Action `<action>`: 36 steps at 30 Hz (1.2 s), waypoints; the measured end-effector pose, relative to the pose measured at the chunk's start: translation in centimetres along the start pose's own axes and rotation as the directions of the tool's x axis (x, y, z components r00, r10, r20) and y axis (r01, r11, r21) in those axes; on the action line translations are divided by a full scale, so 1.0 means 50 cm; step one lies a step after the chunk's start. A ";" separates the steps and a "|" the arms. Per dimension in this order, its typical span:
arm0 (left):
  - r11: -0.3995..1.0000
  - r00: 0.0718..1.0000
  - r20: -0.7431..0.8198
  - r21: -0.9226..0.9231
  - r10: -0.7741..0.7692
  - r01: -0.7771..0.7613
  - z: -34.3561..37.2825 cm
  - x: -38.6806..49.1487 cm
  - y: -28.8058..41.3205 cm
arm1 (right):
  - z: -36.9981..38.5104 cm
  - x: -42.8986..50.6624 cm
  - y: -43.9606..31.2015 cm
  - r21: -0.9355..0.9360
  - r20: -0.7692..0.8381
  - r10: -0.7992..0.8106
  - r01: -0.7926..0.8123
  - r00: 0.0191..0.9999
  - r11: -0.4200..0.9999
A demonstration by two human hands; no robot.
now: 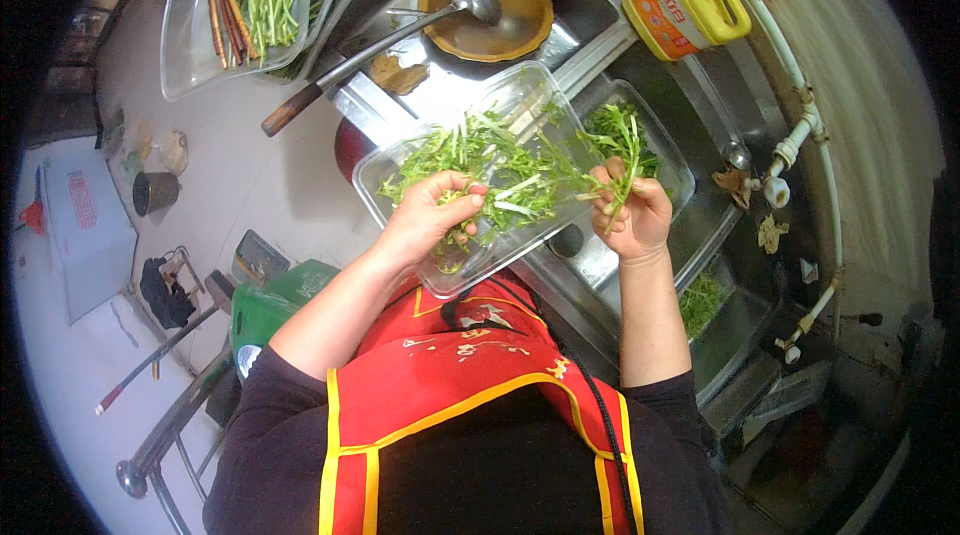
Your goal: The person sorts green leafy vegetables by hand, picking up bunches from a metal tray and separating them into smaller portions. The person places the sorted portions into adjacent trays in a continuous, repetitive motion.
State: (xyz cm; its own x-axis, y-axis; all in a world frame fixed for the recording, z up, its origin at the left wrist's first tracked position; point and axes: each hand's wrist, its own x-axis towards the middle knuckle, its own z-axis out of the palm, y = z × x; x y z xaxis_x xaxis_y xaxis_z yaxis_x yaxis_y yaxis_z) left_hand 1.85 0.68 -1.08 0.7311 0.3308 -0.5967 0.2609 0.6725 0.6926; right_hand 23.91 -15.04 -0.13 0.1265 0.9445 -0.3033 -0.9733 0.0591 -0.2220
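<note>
A clear plastic tub (pixel 491 265) rests at the sink's edge in front of my red apron (pixel 450 355). Loose leafy greens (pixel 517 167) with pale cut stems lie scattered inside it. Over its near left side, my left hand (pixel 441 212) has its thumb and fingers closed around a small bunch of the greens. To the right of the tub, my right hand (pixel 634 212) grips a leafy sprig (pixel 626 149) that stands up between its fingers. Beyond that hand, a second clear tub (pixel 679 167) sits in the sink basin with darker greens in it, partly hidden.
A ladle (pixel 367 47) leans across a yellow-brown basin (pixel 429 2) of cloudy liquid. At upper left, a plastic bin (pixel 180 47) holds long-stemmed greens and chopsticks. A yellow jug (pixel 686 6) stands by wall pipes (pixel 821 152). More greens (pixel 701 302) lie at right; a green bin (pixel 277 295) stands at left.
</note>
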 end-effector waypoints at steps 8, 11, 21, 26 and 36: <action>1.000 1.000 -0.014 0.026 -0.005 0.005 0.013 -0.006 -0.006 | -0.053 -0.153 -0.052 -0.162 -0.177 -0.326 0.299 0.929 0.940; 1.000 0.999 -0.043 0.023 -0.017 0.018 0.003 -0.010 -0.011 | -0.115 -0.347 -0.124 -0.268 -0.432 -0.502 0.425 0.749 0.865; 0.997 0.995 -0.098 0.081 -0.002 0.010 -0.016 -0.014 -0.023 | -0.340 -0.619 -0.055 -0.548 -0.546 -0.832 -0.712 -0.094 0.440; 0.994 0.995 -0.099 0.105 -0.029 0.039 -0.015 -0.020 -0.022 | -0.223 -0.290 0.023 -0.917 -0.065 -0.811 -0.356 0.582 -0.182; 0.999 0.993 -0.116 0.049 0.010 -0.004 -0.037 -0.041 -0.036 | -0.049 0.029 0.168 -0.727 0.016 -0.307 -0.200 0.952 -0.657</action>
State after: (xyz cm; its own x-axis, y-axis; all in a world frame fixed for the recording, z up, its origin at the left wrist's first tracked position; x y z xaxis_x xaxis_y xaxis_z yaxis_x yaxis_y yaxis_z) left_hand -1.29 0.03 -1.85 0.6553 0.4123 -0.6329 0.2887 0.6376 0.7142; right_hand 16.39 -13.99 -4.68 0.4161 0.8859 -0.2052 0.7536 -0.4622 -0.4673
